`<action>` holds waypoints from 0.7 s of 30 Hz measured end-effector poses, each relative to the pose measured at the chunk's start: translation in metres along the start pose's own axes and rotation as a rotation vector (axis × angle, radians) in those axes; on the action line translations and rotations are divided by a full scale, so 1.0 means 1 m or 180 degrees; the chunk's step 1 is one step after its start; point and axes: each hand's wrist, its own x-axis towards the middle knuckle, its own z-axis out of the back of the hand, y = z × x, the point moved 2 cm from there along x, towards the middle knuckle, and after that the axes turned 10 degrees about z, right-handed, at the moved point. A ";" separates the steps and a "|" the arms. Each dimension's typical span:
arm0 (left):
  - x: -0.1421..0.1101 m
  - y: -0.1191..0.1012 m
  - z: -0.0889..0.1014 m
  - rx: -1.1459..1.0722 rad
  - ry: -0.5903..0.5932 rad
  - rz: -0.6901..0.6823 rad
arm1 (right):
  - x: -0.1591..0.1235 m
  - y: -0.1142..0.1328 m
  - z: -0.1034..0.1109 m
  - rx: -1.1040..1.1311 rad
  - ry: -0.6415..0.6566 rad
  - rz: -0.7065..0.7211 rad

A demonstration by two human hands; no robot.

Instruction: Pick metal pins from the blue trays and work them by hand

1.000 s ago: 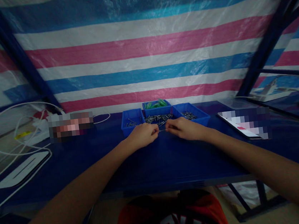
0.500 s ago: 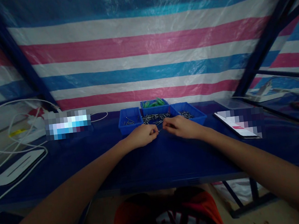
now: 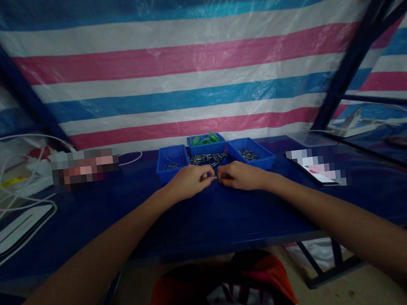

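My left hand is closed in a pinch, a small shiny metal piece showing at its fingertips. Facing it, almost fingertip to fingertip, my right hand is pinched too; whatever lies in its fingers is too small to make out. Just behind both hands is a pile of thin metal pieces like screws. A blue bin with a few long thin metal pieces stands beyond my left hand. Another blue bin, beyond my right hand, holds many small metal pieces.
A third blue bin at the back contains green pieces. On the right lies a phone-like device, partly blurred out. White cables and a white flat device are at the left of the blue table.
My right hand has come closer to my left, narrowing the gap between the fingertips. The whole view has shifted slightly, so the table things appear further left.
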 end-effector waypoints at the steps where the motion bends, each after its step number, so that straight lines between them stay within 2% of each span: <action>1: -0.001 -0.001 0.001 0.0075 -0.0024 -0.0016 | 0.000 0.000 0.000 -0.0011 0.0001 0.0002; 10: -0.004 0.000 0.005 0.0755 -0.0128 0.0159 | -0.001 0.007 0.010 -0.0257 -0.0164 -0.0027; 17: -0.003 0.001 -0.001 0.0827 -0.0007 0.0247 | -0.002 0.011 0.020 -0.0571 -0.0388 -0.0036; 21: -0.003 0.002 -0.002 0.0829 0.0129 0.0210 | -0.006 0.007 0.033 -0.0827 -0.0608 -0.0259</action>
